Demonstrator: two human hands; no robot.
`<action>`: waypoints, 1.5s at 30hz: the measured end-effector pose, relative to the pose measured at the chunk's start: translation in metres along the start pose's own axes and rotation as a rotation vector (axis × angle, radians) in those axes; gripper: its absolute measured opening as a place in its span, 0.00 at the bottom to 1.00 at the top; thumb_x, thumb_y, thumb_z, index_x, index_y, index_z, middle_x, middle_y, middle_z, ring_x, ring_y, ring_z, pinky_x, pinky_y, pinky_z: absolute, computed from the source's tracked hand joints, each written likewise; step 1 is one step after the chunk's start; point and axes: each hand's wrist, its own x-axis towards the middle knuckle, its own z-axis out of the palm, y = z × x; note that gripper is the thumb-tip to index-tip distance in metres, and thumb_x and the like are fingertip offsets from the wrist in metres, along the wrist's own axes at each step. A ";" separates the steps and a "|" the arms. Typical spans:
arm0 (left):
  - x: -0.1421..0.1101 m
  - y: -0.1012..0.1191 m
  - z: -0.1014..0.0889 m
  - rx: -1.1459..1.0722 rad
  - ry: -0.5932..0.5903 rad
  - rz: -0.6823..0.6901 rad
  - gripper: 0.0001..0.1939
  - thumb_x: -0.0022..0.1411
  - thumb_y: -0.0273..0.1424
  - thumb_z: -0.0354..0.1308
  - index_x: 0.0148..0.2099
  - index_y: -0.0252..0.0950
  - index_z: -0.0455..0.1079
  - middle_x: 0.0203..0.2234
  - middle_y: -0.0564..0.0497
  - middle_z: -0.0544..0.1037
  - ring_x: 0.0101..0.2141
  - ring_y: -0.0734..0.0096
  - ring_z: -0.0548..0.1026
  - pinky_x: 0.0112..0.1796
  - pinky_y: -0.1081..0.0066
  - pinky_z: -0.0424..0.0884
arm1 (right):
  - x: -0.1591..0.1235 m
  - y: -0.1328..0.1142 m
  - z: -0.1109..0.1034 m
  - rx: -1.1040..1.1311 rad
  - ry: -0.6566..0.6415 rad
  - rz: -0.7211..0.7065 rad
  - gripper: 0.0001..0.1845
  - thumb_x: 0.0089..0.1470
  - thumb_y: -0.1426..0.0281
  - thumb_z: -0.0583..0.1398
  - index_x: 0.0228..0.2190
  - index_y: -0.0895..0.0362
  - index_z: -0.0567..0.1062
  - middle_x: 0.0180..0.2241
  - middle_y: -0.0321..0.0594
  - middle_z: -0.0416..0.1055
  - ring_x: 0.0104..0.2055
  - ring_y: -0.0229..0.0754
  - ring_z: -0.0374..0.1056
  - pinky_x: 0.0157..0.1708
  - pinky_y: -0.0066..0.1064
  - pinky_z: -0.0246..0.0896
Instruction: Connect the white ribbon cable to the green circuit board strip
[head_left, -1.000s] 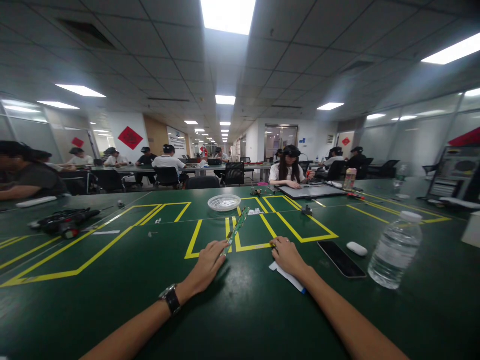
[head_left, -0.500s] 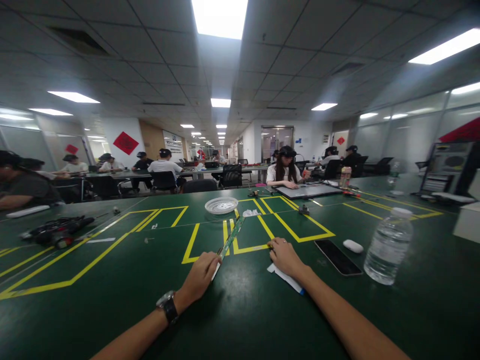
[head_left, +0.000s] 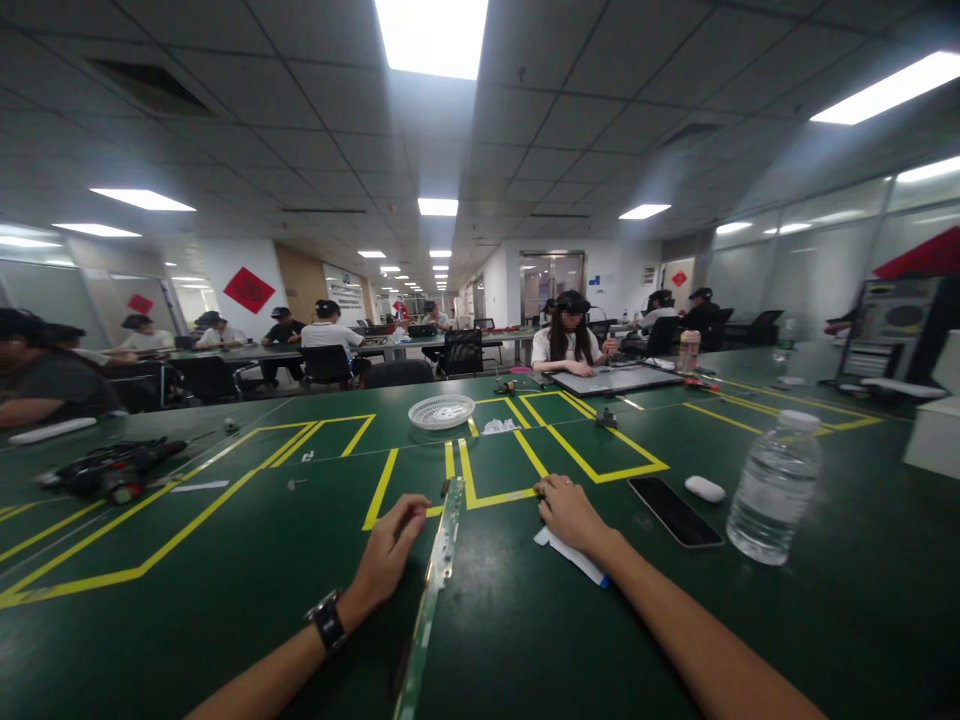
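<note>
A long, narrow green circuit board [head_left: 442,560] lies lengthwise in front of me, its near end reaching the bottom edge of the view. Just left of it, my left hand [head_left: 394,540] is open with bent fingers, a small gap between fingertips and board. My right hand [head_left: 568,512] rests on the table at a corner of yellow tape, fingers curled together. Whatever is at its fingertips is too small to make out. Partly under that palm is a white strip with a blue end [head_left: 577,562].
A white plastic basket [head_left: 441,412] stands ahead, beside small white pieces [head_left: 500,426]. To the right are a phone [head_left: 675,510], a white case [head_left: 705,489] and a water bottle [head_left: 776,490]. A black power tool [head_left: 112,470] lies left. A person [head_left: 574,335] sits opposite.
The circuit board has come toward me, from beyond my left hand to near the bottom edge. My left hand has let go of it. The right hand stays in place.
</note>
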 end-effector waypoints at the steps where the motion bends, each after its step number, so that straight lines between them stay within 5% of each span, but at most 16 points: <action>1: 0.001 -0.001 0.000 -0.004 -0.016 0.004 0.16 0.66 0.39 0.44 0.47 0.38 0.68 0.38 0.48 0.75 0.40 0.62 0.73 0.40 0.66 0.69 | 0.000 0.000 0.000 0.002 -0.002 0.002 0.20 0.59 0.70 0.49 0.50 0.59 0.71 0.49 0.50 0.66 0.53 0.47 0.59 0.51 0.36 0.51; 6: 0.007 -0.004 0.010 0.251 -0.247 0.108 0.18 0.65 0.39 0.47 0.52 0.39 0.69 0.49 0.44 0.71 0.51 0.58 0.66 0.54 0.56 0.61 | 0.000 -0.003 -0.002 -0.028 -0.012 0.013 0.20 0.58 0.71 0.49 0.50 0.59 0.71 0.51 0.49 0.65 0.54 0.48 0.58 0.52 0.36 0.50; 9: 0.004 -0.004 0.014 0.411 -0.225 0.179 0.21 0.64 0.40 0.50 0.56 0.40 0.67 0.53 0.43 0.67 0.55 0.55 0.62 0.55 0.53 0.59 | -0.001 -0.006 -0.006 -0.093 0.018 0.085 0.21 0.58 0.68 0.51 0.51 0.60 0.70 0.52 0.52 0.64 0.55 0.50 0.56 0.52 0.37 0.50; 13: -0.003 -0.002 0.011 0.509 -0.165 0.105 0.23 0.63 0.42 0.50 0.57 0.40 0.66 0.52 0.43 0.67 0.53 0.54 0.62 0.54 0.53 0.59 | -0.005 -0.009 -0.014 -0.149 -0.027 0.228 0.27 0.57 0.56 0.52 0.49 0.63 0.71 0.50 0.56 0.64 0.54 0.56 0.56 0.50 0.43 0.52; 21: -0.009 0.009 0.011 0.428 -0.438 -0.012 0.22 0.64 0.38 0.48 0.60 0.53 0.61 0.60 0.51 0.63 0.58 0.55 0.58 0.53 0.51 0.55 | -0.009 -0.013 -0.016 -0.058 -0.079 0.180 0.19 0.56 0.63 0.54 0.44 0.61 0.72 0.46 0.53 0.66 0.49 0.52 0.62 0.42 0.36 0.59; 28: -0.006 0.001 0.010 0.281 -0.367 -0.028 0.22 0.65 0.35 0.46 0.61 0.47 0.61 0.58 0.50 0.66 0.57 0.58 0.61 0.54 0.54 0.56 | -0.006 -0.007 -0.021 -0.036 -0.021 0.173 0.22 0.56 0.57 0.55 0.46 0.59 0.69 0.46 0.51 0.67 0.50 0.53 0.61 0.46 0.41 0.56; 32: -0.007 0.000 0.013 0.300 -0.326 -0.057 0.21 0.65 0.39 0.47 0.59 0.45 0.63 0.57 0.48 0.67 0.56 0.56 0.62 0.53 0.54 0.58 | -0.006 0.021 -0.038 -0.146 0.123 0.435 0.24 0.59 0.56 0.52 0.49 0.61 0.67 0.49 0.56 0.65 0.54 0.59 0.57 0.51 0.57 0.47; 35: -0.006 -0.002 0.015 0.322 -0.321 -0.036 0.21 0.64 0.40 0.48 0.57 0.45 0.65 0.56 0.48 0.68 0.56 0.54 0.63 0.52 0.53 0.60 | -0.008 0.045 -0.048 -0.063 0.053 0.652 0.25 0.59 0.55 0.51 0.49 0.61 0.66 0.50 0.58 0.63 0.54 0.62 0.58 0.49 0.62 0.48; 45: -0.008 -0.005 0.016 0.385 -0.301 -0.019 0.23 0.63 0.43 0.47 0.58 0.43 0.64 0.55 0.46 0.68 0.55 0.54 0.63 0.51 0.54 0.61 | -0.006 0.046 -0.050 -0.002 0.144 0.671 0.25 0.58 0.56 0.52 0.50 0.60 0.64 0.50 0.56 0.60 0.54 0.58 0.58 0.46 0.48 0.58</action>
